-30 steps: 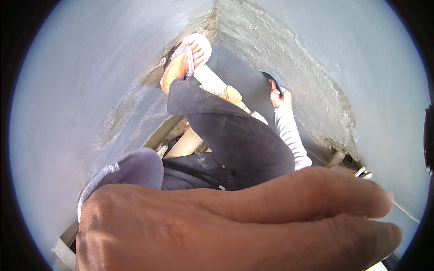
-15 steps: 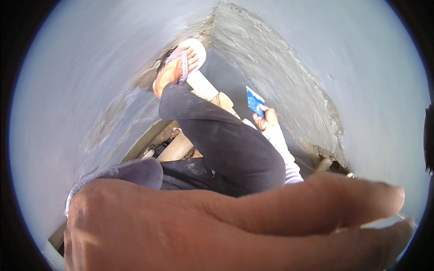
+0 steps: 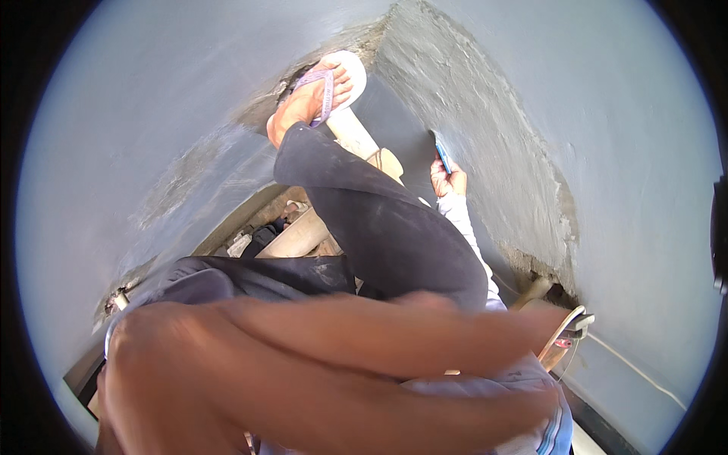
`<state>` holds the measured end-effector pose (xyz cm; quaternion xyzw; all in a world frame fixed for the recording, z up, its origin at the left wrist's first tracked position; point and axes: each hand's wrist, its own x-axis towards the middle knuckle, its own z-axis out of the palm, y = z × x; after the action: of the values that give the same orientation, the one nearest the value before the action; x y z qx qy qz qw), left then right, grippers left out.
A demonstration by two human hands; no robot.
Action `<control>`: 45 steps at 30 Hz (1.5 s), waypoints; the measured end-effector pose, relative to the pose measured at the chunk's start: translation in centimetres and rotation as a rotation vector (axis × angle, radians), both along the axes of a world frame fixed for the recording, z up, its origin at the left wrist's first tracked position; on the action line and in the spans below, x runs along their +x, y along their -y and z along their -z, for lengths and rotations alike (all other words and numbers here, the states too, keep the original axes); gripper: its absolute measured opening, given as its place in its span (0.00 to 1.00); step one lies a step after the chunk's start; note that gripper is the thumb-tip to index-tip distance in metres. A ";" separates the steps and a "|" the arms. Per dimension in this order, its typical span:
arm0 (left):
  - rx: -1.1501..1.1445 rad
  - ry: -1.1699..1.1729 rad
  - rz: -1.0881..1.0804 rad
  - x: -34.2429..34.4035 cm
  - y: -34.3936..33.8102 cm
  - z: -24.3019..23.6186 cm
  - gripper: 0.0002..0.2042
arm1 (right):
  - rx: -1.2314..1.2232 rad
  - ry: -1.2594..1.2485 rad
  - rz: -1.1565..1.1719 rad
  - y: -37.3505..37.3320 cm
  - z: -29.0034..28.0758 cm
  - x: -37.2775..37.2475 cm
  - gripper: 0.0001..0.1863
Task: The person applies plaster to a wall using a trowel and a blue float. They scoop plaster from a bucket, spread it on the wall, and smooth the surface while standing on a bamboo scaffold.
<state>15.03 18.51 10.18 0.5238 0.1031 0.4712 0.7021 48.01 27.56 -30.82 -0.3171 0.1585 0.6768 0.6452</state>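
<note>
My left hand (image 3: 303,356) fills the lower part of the picture, very close and blurred by motion. Its fingers stretch to the right with a gap between them, and nothing shows in them. Beyond my raised leg (image 3: 387,212), my right hand (image 3: 449,182) in a white sleeve (image 3: 455,212) pinches a thin blue flat card-like piece (image 3: 442,154). The piece stands nearly edge-on beside a dark grey surface (image 3: 402,114), close to the rough plaster. I cannot tell whether it touches the surface.
My foot in a flip-flop (image 3: 322,95) is at a pale pipe (image 3: 356,136). A rough plaster band (image 3: 470,114) edges the grey wall (image 3: 622,136). Under the leg lie a second pale pipe (image 3: 299,235) and rubble. A thin pale cable (image 3: 637,368) runs along the right.
The blue piece has turned from showing its face to nearly edge-on, still in my right hand. My left hand's fingers have drawn back leftward, uncovering clothing and the cable.
</note>
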 end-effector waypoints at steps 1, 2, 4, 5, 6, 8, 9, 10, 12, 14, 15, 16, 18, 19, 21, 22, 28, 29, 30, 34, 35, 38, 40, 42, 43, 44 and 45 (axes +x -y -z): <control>0.005 -0.045 -0.089 -1.2 -0.7 0.3 0.39 | 0.038 0.001 0.003 0.3 -0.1 1.4 0.11; -0.002 -0.192 -0.238 -3.3 0.1 -0.7 0.39 | 0.027 -0.014 -0.007 0.1 -0.6 -0.9 0.12; 0.019 -0.502 -0.386 -7.1 0.0 2.0 0.39 | 0.088 0.039 0.104 1.2 -4.8 2.2 0.12; 0.025 -0.906 -0.438 -9.7 1.4 1.9 0.34 | 0.109 0.023 0.123 1.4 -7.4 1.2 0.12; 0.099 -1.116 -0.570 -11.7 3.5 2.1 0.32 | -0.020 0.137 0.210 1.9 -10.1 -1.4 0.11; 0.140 -1.451 -0.839 -14.2 8.0 3.3 0.28 | 0.040 0.210 0.108 5.1 -16.4 -4.5 0.10; 0.122 -1.559 -0.965 -14.8 10.0 3.9 0.25 | 0.078 0.259 0.079 6.2 -18.0 -4.7 0.09; 0.155 -1.644 -1.026 -15.7 11.9 4.8 0.24 | 0.004 0.263 0.017 6.6 -17.7 -4.2 0.09; 0.137 -1.731 -1.104 -16.1 15.7 7.1 0.26 | -0.145 0.272 -0.105 7.7 -15.0 -2.3 0.09; 0.024 -1.766 -0.998 -15.0 18.5 9.6 0.32 | -0.312 0.292 -0.150 6.5 -10.7 -1.6 0.10; 0.026 -1.703 -1.058 -13.4 18.8 11.0 0.36 | -0.353 0.338 -0.188 5.7 -8.6 -1.0 0.08; -0.005 -1.710 -1.062 -13.1 19.2 11.5 0.38 | -0.337 0.312 -0.262 4.9 -6.7 -0.8 0.07; -0.055 -1.719 -1.063 -13.3 19.6 11.9 0.41 | -0.422 0.300 -0.241 3.5 -2.1 0.6 0.08; -0.081 -1.727 -1.064 -13.4 19.7 11.9 0.41 | -0.434 0.330 -0.210 3.1 -1.2 0.2 0.08; -0.083 -1.694 -1.103 -13.0 19.3 11.8 0.42 | -0.413 0.343 -0.176 2.4 -0.8 -0.2 0.08; -0.069 -1.683 -1.114 -13.1 19.2 11.8 0.42 | -0.402 0.352 -0.157 2.0 -0.6 -0.2 0.09; -0.043 -1.651 -1.149 -13.4 19.1 12.3 0.42 | -0.263 0.213 0.071 2.2 -2.3 0.6 0.08; -0.036 -1.648 -1.151 -13.4 19.1 12.3 0.42 | -0.227 0.193 0.075 2.5 -2.8 0.8 0.08; -0.029 -1.646 -1.153 -13.3 19.1 12.3 0.42 | -0.202 0.179 0.081 2.9 -3.4 1.1 0.10; -0.031 -1.607 -1.169 -13.1 18.9 12.3 0.42 | -0.158 0.122 0.116 3.7 -7.3 2.4 0.09; -0.018 -1.608 -1.174 -13.1 18.9 12.3 0.42 | -0.109 0.105 0.100 3.9 -8.1 2.6 0.10; 0.006 -1.603 -1.181 -13.2 18.8 12.4 0.42 | -0.023 0.047 0.088 3.9 -10.7 4.0 0.16; -0.001 -1.604 -1.181 -13.2 18.9 12.4 0.42 | 0.008 -0.029 0.095 4.0 -12.3 5.5 0.17; -0.009 -1.609 -1.182 -13.3 19.0 12.5 0.42 | 0.021 -0.020 0.128 3.8 -14.0 5.7 0.18; -0.014 -1.614 -1.184 -13.4 19.0 12.5 0.42 | 0.040 -0.045 0.113 4.0 -14.8 5.7 0.18; -0.015 -1.626 -1.176 -13.4 19.0 12.4 0.42 | 0.043 -0.021 0.135 4.1 -15.2 5.8 0.18; -0.019 -1.621 -1.180 -13.3 19.0 12.3 0.42 | 0.046 0.003 0.160 4.2 -15.4 6.2 0.18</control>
<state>1.72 -0.45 -2.13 0.5464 0.7974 0.2439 0.0780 54.16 23.33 -15.40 -0.2895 0.1668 0.6263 0.7044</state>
